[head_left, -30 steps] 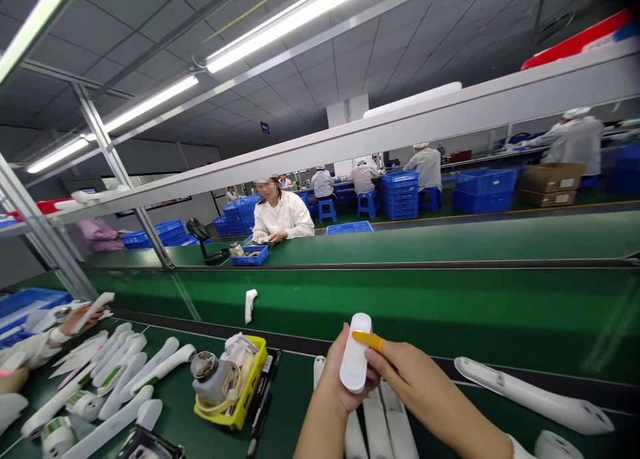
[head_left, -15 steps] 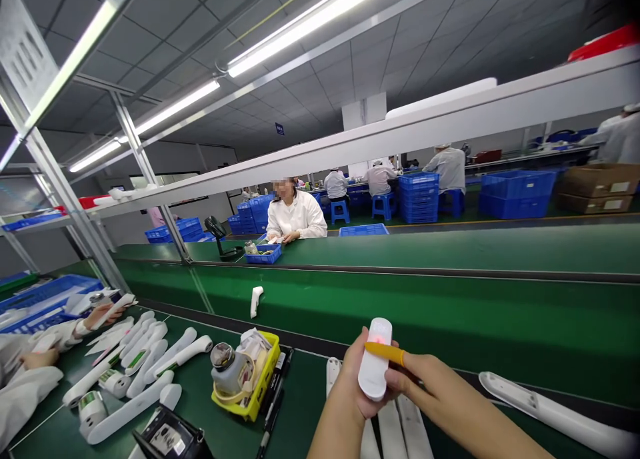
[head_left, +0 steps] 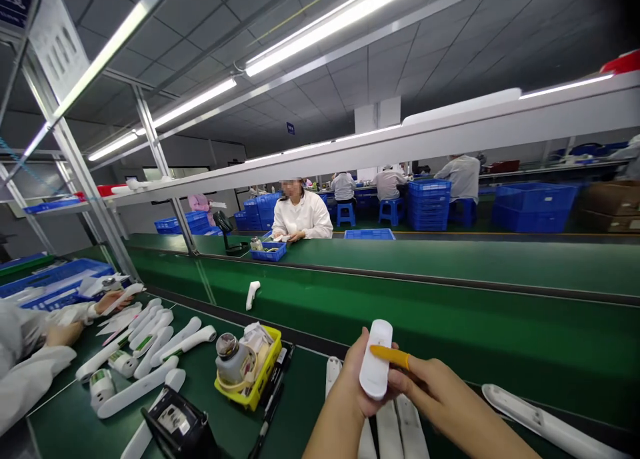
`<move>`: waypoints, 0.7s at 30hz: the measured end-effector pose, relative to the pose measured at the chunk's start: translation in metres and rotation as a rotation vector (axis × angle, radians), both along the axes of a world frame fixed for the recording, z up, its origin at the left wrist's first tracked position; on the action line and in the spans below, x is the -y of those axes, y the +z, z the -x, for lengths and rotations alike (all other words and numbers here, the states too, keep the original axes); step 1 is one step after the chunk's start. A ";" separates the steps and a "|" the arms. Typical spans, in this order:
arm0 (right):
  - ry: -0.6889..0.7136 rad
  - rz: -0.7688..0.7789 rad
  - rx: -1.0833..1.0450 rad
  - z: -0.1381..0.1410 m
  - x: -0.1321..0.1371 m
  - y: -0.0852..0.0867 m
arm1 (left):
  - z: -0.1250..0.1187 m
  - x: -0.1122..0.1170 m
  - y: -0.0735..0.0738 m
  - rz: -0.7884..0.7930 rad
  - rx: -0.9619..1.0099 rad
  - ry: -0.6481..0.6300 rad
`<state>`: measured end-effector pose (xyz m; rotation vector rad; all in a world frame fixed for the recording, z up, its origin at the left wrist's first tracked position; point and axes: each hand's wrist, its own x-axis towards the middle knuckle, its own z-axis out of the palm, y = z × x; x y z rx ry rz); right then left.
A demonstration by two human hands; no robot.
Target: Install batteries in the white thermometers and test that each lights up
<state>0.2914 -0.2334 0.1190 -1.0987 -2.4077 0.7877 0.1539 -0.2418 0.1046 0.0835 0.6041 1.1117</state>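
My left hand is wrapped round a white oblong plastic device with rounded ends, holding it tilted up above the bench. My right hand reaches in from the right. Its index finger wears an orange finger cot and lies across the device's upper face, while the thumb presses near its lower right side. The other right fingers are partly hidden behind the device. Below my hands lie several long white plastic parts, and another long white part rests to the right.
A yellow basket with a bottle stands left of my hands, pens beside it. A black box-like device and several white handheld devices lie farther left, near a co-worker's hand. Beyond runs a green belt carrying one white device.
A red glow on the held device's face is gone. The view has shifted slightly, and the white device on the belt sits a little farther left. My hands keep the same hold.
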 end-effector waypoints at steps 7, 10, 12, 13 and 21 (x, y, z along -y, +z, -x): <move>-0.153 -0.107 0.092 0.002 -0.002 -0.004 | 0.005 -0.002 0.000 -0.010 0.026 -0.026; -0.030 -0.062 0.031 0.004 -0.001 -0.003 | 0.005 -0.003 -0.001 -0.002 -0.010 -0.004; 0.020 -0.012 -0.015 0.004 -0.001 -0.002 | 0.004 -0.002 -0.002 -0.005 -0.019 0.008; 0.006 -0.006 -0.016 0.004 -0.001 -0.003 | 0.004 -0.002 -0.002 -0.008 -0.016 0.008; -0.010 -0.051 -0.005 0.003 -0.006 -0.013 | 0.001 -0.003 -0.008 -0.041 -0.041 0.036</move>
